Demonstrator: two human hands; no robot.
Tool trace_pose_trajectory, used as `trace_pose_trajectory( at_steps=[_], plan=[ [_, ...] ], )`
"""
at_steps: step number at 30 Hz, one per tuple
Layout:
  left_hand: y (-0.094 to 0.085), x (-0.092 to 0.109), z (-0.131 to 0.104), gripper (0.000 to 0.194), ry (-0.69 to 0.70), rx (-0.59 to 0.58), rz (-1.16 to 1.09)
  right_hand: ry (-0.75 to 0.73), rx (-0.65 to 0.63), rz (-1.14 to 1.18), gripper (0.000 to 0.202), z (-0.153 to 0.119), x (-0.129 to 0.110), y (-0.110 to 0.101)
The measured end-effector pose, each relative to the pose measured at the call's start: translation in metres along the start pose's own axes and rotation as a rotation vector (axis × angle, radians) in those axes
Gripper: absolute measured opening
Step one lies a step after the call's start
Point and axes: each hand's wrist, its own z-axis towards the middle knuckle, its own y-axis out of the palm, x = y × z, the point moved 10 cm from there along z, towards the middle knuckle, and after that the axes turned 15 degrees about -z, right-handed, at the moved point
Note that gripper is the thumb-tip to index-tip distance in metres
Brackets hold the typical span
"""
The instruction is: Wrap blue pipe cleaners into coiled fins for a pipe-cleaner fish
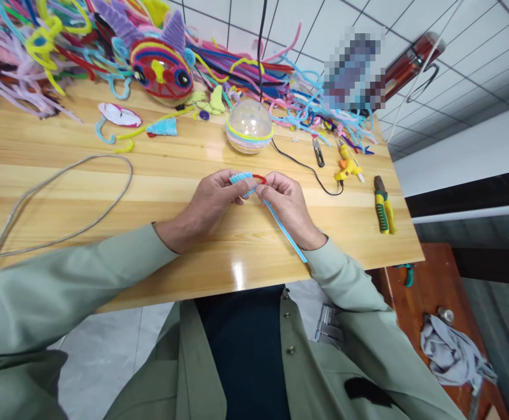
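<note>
Near the middle of the wooden table, my left hand [213, 198] is closed on a small light-blue ribbed piece [240, 177] with a red curved edge [259, 179]. Thumb and fingers of my right hand [287, 204] pinch the right end of this piece, close to my left fingertips. A long light-blue strip [285, 233] runs from between my hands down toward my right sleeve. Beyond them stands a clear ball [249, 125] with yellow, pink and blue bands around it.
Colourful pipe cleaners [254, 67] and a decorated fish-like ball [161, 70] line the back. At the right lie snips [318, 153], a yellow glue gun [348, 165] and pliers [383, 205]. A looped cable [68, 169] crosses the left side.
</note>
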Motion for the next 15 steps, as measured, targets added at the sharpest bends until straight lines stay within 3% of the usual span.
trace_pose_trajectory(
  at_steps=[3,6,9,12,15],
  plan=[
    [-0.003,0.011,0.000,0.037,0.137,-0.026,0.162,0.078,-0.009,0.038,0.024,0.000,0.007,-0.001],
    [0.012,0.040,-0.014,0.044,0.518,-0.135,0.548,0.147,-0.015,0.092,0.022,0.000,0.013,0.000],
    [0.035,0.042,-0.033,0.040,0.826,-0.276,0.923,0.182,-0.032,0.133,0.021,0.001,0.015,0.001],
    [0.040,0.034,-0.037,0.024,0.932,-0.328,1.073,0.204,-0.081,0.151,0.022,0.001,0.016,0.006],
    [0.036,0.035,-0.035,0.013,0.977,-0.298,1.084,0.201,-0.126,0.161,0.026,0.000,0.013,0.010]
  ],
)
